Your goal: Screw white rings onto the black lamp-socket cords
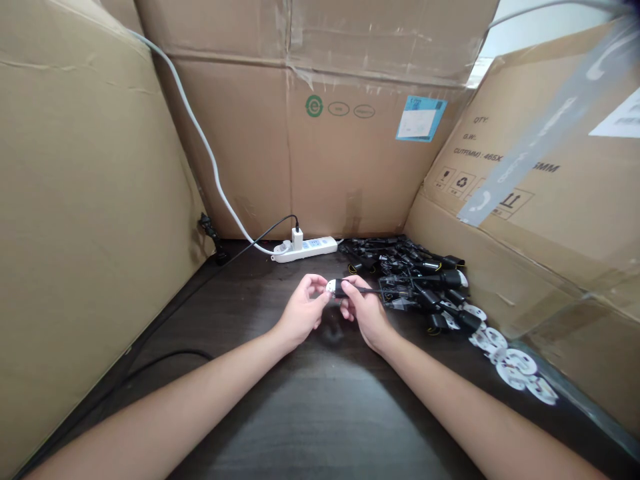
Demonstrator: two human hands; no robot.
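My left hand [301,309] is closed, its thumb and fingers pinching a small white disc-like part [331,286] at the end of a black cylindrical fitting. My right hand [369,315] is wrapped round that black cylindrical fitting [339,288], thumb on top. From the fitting a black cable [369,290] runs right toward a pile of similar black corded fittings [425,280]. The white part meets the fitting's left end; whether they are fastened together I cannot tell. Both hands are just above the dark table [330,413].
Several white round plates [515,368] lie right of the pile. A white power strip [313,249] with a plugged-in charger [297,238] lies behind my hands. A black cord [220,270] crosses the left side. Cardboard boxes [240,133] wall in the back and both sides.
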